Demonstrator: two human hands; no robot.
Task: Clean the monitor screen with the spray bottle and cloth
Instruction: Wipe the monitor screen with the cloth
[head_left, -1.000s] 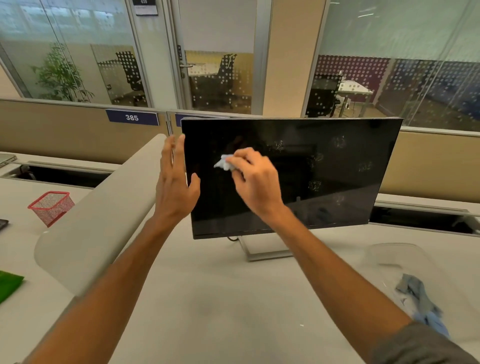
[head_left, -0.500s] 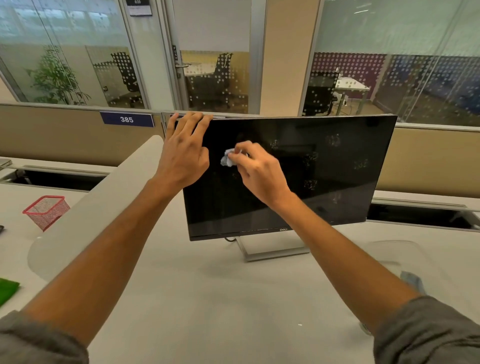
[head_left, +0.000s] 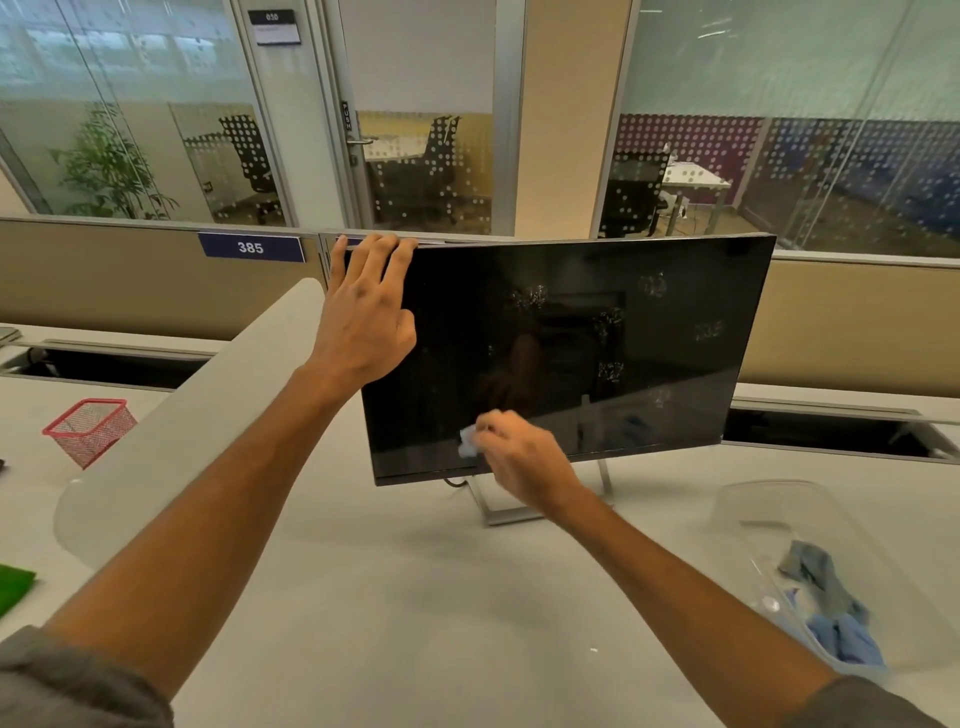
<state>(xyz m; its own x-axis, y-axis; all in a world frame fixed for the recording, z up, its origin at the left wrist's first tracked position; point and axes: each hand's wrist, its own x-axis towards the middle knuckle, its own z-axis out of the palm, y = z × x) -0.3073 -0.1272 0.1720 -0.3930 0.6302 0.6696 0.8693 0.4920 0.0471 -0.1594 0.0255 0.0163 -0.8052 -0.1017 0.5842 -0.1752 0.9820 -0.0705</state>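
A black monitor (head_left: 649, 291) on a silver stand sits in the middle of the white desk (head_left: 441, 597), its screen dotted with patches of spray droplets on the right half. My left hand (head_left: 366, 312) holds the monitor's top left corner, fingers hooked over the upper edge. My right hand (head_left: 514, 457) pinches a small light blue cloth (head_left: 467, 441) and presses it against the lower left part of the screen. No spray bottle is in view.
A clear plastic container (head_left: 769, 514) holding blue and grey cloths stands at the right. A red mesh basket (head_left: 88, 431) sits at the left beyond a curved white divider (head_left: 197, 410). A green item (head_left: 13, 587) lies at the left edge.
My right hand has swept the cloth down from the upper left of the screen to its lower left. My left hand moved from the monitor's left side up to its top corner.
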